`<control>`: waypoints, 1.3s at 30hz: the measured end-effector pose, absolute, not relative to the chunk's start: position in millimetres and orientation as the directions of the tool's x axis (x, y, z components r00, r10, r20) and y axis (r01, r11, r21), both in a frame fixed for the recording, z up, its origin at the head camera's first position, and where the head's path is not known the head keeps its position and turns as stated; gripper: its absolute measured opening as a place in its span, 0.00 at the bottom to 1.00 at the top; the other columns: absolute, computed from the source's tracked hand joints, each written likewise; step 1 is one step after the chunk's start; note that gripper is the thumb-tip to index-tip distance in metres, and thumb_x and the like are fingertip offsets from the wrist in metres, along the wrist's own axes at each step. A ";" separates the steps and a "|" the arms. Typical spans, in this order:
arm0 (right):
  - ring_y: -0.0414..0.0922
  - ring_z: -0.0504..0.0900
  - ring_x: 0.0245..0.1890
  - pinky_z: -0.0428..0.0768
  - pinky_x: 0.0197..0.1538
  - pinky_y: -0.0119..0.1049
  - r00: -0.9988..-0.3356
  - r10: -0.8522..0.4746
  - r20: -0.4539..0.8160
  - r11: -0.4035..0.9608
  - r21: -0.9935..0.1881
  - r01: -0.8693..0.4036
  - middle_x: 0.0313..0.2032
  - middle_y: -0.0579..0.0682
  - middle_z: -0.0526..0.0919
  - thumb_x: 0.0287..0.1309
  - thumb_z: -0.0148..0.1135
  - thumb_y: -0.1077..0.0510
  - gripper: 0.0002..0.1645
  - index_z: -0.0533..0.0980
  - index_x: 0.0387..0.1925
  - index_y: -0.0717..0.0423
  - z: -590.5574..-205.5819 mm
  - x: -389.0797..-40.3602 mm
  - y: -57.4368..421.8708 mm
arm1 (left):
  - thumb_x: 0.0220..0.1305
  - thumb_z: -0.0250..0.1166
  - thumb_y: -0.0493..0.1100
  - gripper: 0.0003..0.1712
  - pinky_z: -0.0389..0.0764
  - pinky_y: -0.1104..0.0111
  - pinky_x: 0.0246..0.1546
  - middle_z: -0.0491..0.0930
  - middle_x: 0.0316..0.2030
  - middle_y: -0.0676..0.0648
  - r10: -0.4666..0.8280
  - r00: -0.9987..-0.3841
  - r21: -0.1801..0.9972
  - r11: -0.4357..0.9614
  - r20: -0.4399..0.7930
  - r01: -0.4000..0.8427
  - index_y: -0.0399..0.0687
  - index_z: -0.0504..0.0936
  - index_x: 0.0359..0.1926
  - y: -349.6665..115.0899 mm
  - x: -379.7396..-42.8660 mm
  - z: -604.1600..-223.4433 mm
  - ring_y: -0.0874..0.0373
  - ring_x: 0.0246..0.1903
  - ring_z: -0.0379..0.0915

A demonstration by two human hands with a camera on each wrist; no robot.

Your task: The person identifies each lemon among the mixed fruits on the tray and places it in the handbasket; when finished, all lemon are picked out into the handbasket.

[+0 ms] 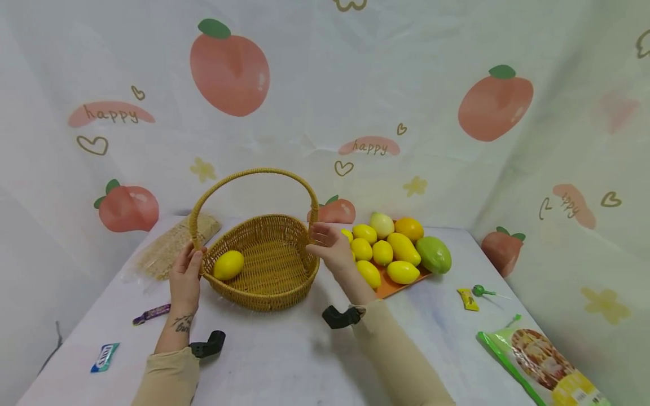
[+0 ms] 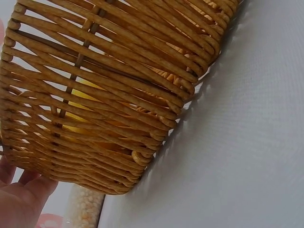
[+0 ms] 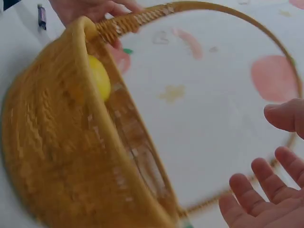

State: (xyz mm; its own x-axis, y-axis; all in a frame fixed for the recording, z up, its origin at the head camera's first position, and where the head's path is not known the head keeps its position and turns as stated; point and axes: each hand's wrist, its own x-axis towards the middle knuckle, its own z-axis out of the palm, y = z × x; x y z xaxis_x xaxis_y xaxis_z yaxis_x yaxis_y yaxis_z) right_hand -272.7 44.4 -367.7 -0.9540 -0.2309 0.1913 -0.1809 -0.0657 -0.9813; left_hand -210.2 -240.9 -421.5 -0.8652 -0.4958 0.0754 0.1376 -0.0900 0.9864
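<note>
One lemon [image 1: 228, 265] lies in the wicker basket [image 1: 269, 299], at nine o'clock inside it, while other lemons [image 1: 403, 272] sit on the orange tray [image 1: 390, 290] at three; I judge the work early. My left hand [image 1: 184, 282] grips the foot of the handle [image 1: 259, 170] at nine; my right hand [image 1: 332, 248] has fingers spread beside the other foot, contact unclear. The backdrop [image 1: 325, 101] closes in at twelve, but bare worktop [image 1: 284, 361] leaves room around six.
</note>
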 end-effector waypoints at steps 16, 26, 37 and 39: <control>0.53 0.69 0.59 0.66 0.63 0.48 -0.995 0.048 0.083 0.032 -0.996 -0.082 0.58 0.63 0.70 0.51 0.62 0.71 0.28 0.68 0.56 0.64 -422.9 -269.0 153.1 | 0.69 0.49 0.52 0.29 0.66 0.80 0.56 0.72 0.44 0.63 -0.492 -0.869 0.986 -0.108 0.056 0.125 0.51 0.60 0.68 -242.8 -205.8 -425.0 0.66 0.53 0.62; 0.55 0.68 0.60 0.63 0.65 0.50 -0.998 0.052 0.041 0.142 -0.989 -0.034 0.57 0.61 0.72 0.47 0.66 0.69 0.30 0.69 0.55 0.65 -446.3 -273.7 156.7 | 0.69 0.50 0.52 0.29 0.69 0.83 0.49 0.73 0.44 0.61 -0.489 -0.868 0.984 -0.101 0.081 0.149 0.49 0.61 0.68 -239.6 -209.9 -424.9 0.69 0.50 0.64; 0.54 0.66 0.57 0.68 0.61 0.50 -0.995 0.029 -0.094 0.278 -0.956 0.099 0.59 0.56 0.69 0.44 0.69 0.64 0.34 0.71 0.56 0.54 -458.1 -275.4 148.0 | 0.68 0.50 0.53 0.30 0.68 0.82 0.53 0.74 0.42 0.65 -0.496 -0.865 0.986 -0.087 0.080 0.142 0.50 0.61 0.68 -238.8 -210.1 -423.8 0.67 0.52 0.64; 0.53 0.66 0.55 0.70 0.60 0.49 -0.994 0.017 -0.104 0.292 -0.951 0.104 0.58 0.55 0.69 0.43 0.70 0.64 0.36 0.70 0.57 0.52 -459.4 -275.6 147.5 | 0.69 0.50 0.53 0.30 0.68 0.81 0.54 0.74 0.43 0.64 -0.494 -0.865 0.987 -0.077 0.085 0.141 0.50 0.60 0.68 -238.9 -210.3 -424.1 0.67 0.51 0.64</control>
State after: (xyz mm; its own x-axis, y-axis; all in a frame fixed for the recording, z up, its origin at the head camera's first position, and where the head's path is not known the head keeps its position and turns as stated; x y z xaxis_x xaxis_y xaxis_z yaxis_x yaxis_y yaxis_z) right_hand -275.6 147.5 -459.4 -0.9944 0.0172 -0.1040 0.1045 0.2916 -0.9508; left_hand -210.3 -238.9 -424.1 -0.8653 -0.4940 0.0852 0.1410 -0.0769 0.9870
